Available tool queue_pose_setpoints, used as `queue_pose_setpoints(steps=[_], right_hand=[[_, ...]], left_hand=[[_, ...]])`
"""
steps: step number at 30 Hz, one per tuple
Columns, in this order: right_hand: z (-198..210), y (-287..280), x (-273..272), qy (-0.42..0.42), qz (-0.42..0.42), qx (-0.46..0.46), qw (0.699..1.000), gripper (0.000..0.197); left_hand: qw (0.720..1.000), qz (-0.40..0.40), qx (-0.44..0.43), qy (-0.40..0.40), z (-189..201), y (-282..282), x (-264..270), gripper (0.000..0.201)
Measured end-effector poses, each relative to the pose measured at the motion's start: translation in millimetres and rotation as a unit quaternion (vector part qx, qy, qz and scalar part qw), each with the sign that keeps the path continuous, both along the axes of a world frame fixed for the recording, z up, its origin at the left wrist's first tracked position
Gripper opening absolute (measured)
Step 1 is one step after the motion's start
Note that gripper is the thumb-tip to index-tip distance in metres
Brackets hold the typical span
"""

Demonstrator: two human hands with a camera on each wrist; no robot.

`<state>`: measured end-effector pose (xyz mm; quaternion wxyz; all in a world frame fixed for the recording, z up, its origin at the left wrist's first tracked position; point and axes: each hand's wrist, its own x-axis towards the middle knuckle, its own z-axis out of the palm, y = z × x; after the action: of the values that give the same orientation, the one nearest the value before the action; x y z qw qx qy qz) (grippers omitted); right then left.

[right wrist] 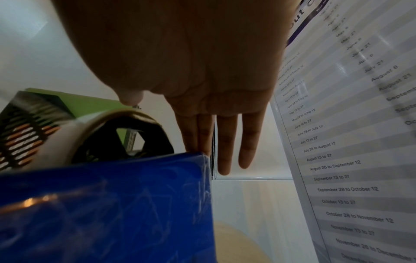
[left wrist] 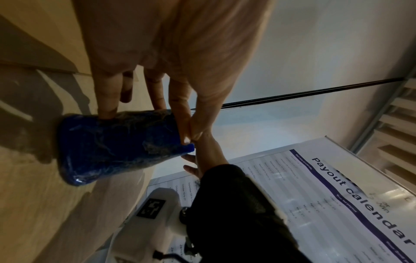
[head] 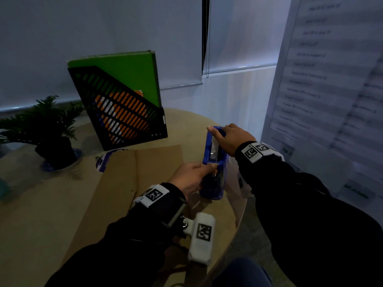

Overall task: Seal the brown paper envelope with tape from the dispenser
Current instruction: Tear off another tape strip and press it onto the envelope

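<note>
The blue tape dispenser (head: pixel 214 162) stands on the round wooden table (head: pixel 31 214), just right of the flat brown envelope (head: pixel 124 183). My right hand (head: pixel 228 137) rests on the dispenser's far top end, with its fingers (right wrist: pixel 225 142) straight, past the blue body (right wrist: pixel 112 204) and the tape roll (right wrist: pixel 74 128). My left hand (head: pixel 192 177) is at the near end. Its thumb and forefinger (left wrist: pixel 189 137) pinch together at the dispenser's (left wrist: pixel 117 146) edge, where the clear tape comes out. The other left fingers touch the blue body. The tape itself is hard to make out.
A black slotted file holder (head: pixel 124 117) with a green folder (head: pixel 128 71) stands behind the envelope. A potted plant (head: pixel 51 129) sits at the far left. A payout calendar poster (head: pixel 331 100) hangs close on the right. The table's curved edge (head: pixel 240 214) runs just right of the dispenser.
</note>
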<state>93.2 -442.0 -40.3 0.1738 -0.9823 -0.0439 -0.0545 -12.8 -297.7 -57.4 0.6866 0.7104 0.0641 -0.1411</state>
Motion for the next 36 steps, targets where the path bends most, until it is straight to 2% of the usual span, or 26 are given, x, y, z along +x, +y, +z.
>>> queue_pose_setpoints(steps=[4, 13, 17, 24, 32, 36], right_hand=[[0, 0, 0, -0.004, 0.002, 0.000, 1.000, 0.079], [-1, 0, 1, -0.003, -0.002, -0.004, 1.000, 0.079], [-1, -1, 1, -0.003, 0.002, -0.007, 1.000, 0.077], [-1, -1, 1, 0.001, 0.002, -0.008, 1.000, 0.077], [-1, -1, 0, 0.001, 0.002, -0.001, 1.000, 0.075], [-1, -1, 1, 0.004, 0.003, -0.005, 1.000, 0.078]], left_hand=[[1.000, -0.002, 0.021, -0.013, -4, 2, 1, 0.017], [0.996, -0.014, 0.059, -0.069, -8, 2, -2, 0.023], [0.994, -0.012, 0.066, -0.084, -11, 2, -1, 0.033], [0.993, -0.023, 0.076, -0.093, -11, 5, 0, 0.025], [0.989, -0.031, 0.100, -0.103, -14, 7, 4, 0.047], [0.979, -0.067, 0.143, -0.126, -7, 9, -1, 0.036]])
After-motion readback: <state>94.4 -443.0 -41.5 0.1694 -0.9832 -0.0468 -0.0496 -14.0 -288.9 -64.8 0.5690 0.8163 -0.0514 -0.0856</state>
